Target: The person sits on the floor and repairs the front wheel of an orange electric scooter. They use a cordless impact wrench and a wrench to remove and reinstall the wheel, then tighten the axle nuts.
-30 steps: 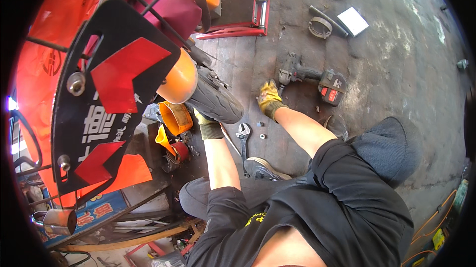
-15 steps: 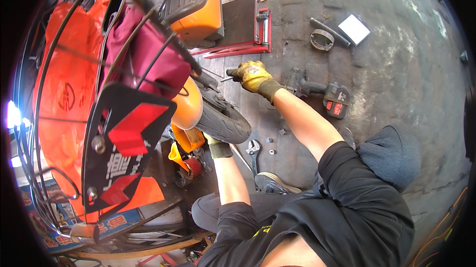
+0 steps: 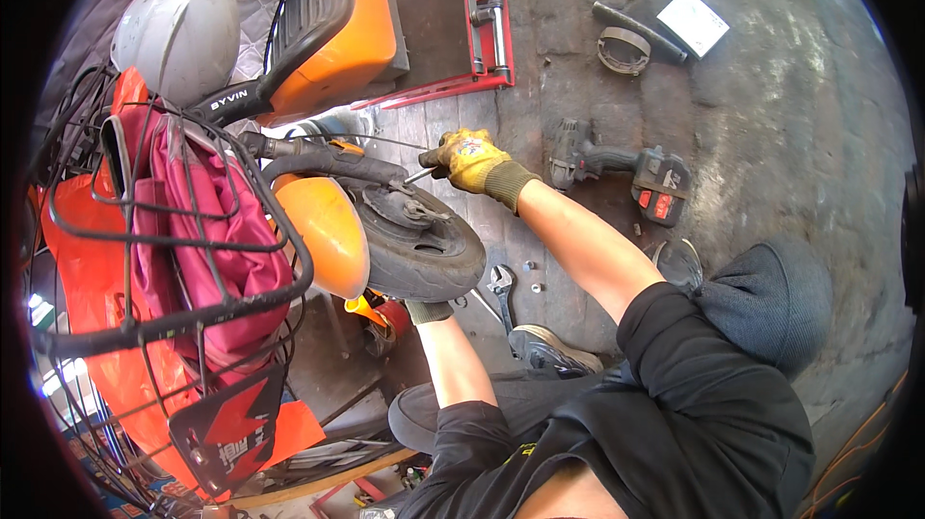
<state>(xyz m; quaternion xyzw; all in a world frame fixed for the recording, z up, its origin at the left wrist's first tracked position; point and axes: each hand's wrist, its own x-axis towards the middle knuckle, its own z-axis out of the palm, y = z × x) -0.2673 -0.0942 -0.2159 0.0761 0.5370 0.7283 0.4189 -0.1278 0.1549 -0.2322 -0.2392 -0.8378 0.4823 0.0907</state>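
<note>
My right hand (image 3: 470,160), in a yellow work glove with a dark cuff, is closed around a slim silver rod (image 3: 418,175). The rod's far end points at the hub of a small black-tyred wheel (image 3: 429,273) and sits close to the hub's upper side; whether it touches I cannot tell. My left hand is hidden beneath the wheel, with only its dark glove cuff (image 3: 429,312) showing, so its fingers cannot be seen. An orange mudguard (image 3: 323,238) covers the wheel's left side. A thin cable (image 3: 385,141) runs toward my right hand.
Black wire basket (image 3: 183,244) with maroon cloth at left; white helmet-like shell (image 3: 183,37) behind it. An adjustable wrench (image 3: 503,295) and two nuts lie near my shoe (image 3: 554,350). Cordless power tool (image 3: 617,167), metal ring (image 3: 623,51) and white card (image 3: 693,24) lie right. Red stand (image 3: 496,37) beyond.
The basket and wheel have swung round, exposing more of the hub. My right hand has come beside the hub with the rod. More of my left glove is now hidden beneath the tyre.
</note>
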